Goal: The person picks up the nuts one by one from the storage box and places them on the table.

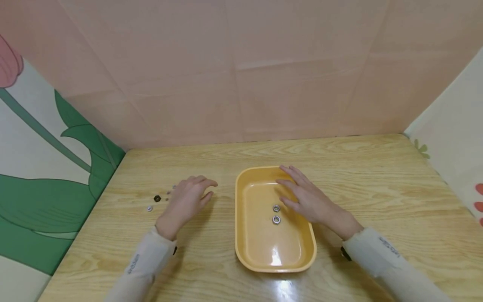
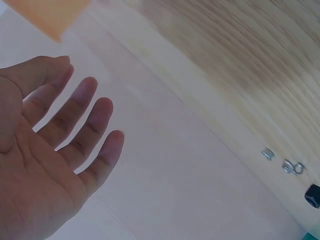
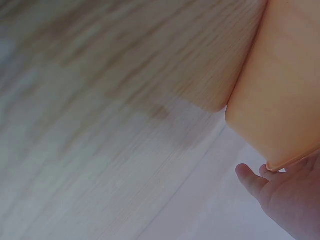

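Observation:
An orange-yellow tray (image 1: 241, 235) stands at the middle of the table, and two silver hex nuts (image 1: 276, 219) lie on its floor. My right hand (image 1: 311, 201) hovers over the tray's right side, fingers spread and reaching past the rim; nothing is held. In the right wrist view the tray's outer wall (image 3: 280, 100) rises beside that hand (image 3: 295, 195). To the tray's left, my left hand (image 1: 186, 201) is raised with loosely bent, parted fingers (image 2: 102, 110) and an empty palm. Beyond it lie a black nut (image 1: 157, 198), a silver nut (image 1: 149, 208) and several smaller metal pieces (image 1: 168, 193).
The wood-grain table (image 1: 377, 180) ends at a pinkish cloth wall (image 1: 241, 84) behind. A panel with green leaves (image 1: 37, 201) borders the left side, and a pale panel (image 1: 460, 109) borders the right. Dark bits show under both sleeves (image 1: 151, 251).

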The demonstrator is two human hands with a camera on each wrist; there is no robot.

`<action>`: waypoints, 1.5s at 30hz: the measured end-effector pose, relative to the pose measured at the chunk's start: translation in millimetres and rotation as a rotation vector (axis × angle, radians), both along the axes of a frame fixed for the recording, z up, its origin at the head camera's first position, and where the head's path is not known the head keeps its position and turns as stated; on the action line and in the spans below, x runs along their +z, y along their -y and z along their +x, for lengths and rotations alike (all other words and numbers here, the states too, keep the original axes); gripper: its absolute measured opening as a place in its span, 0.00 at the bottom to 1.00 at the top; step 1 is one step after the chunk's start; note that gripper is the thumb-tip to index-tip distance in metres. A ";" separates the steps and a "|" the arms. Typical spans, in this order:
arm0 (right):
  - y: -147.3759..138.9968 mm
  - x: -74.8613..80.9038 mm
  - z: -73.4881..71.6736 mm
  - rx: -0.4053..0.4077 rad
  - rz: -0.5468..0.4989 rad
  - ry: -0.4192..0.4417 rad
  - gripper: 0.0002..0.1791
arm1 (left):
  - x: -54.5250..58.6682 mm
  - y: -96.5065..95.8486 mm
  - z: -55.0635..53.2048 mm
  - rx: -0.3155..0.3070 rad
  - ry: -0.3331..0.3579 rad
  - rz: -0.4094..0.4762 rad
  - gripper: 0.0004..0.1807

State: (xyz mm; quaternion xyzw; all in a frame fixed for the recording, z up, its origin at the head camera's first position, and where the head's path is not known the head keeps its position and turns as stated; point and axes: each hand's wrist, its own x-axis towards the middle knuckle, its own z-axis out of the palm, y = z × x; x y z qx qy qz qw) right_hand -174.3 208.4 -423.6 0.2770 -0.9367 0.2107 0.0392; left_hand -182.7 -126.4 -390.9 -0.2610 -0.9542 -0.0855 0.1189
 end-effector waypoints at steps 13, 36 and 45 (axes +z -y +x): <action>0.2 -1.9 -0.5 0.000 0.007 -0.001 0.27 | 2.7 -14.1 1.0 -0.015 0.020 0.006 0.14; -1.0 -1.6 -0.5 -0.009 0.003 0.006 0.26 | 7.0 -39.5 8.8 -0.085 0.027 0.030 0.14; -1.1 -1.3 -0.6 -0.003 -0.002 -0.001 0.26 | 5.2 -49.8 11.6 -0.132 0.021 0.036 0.14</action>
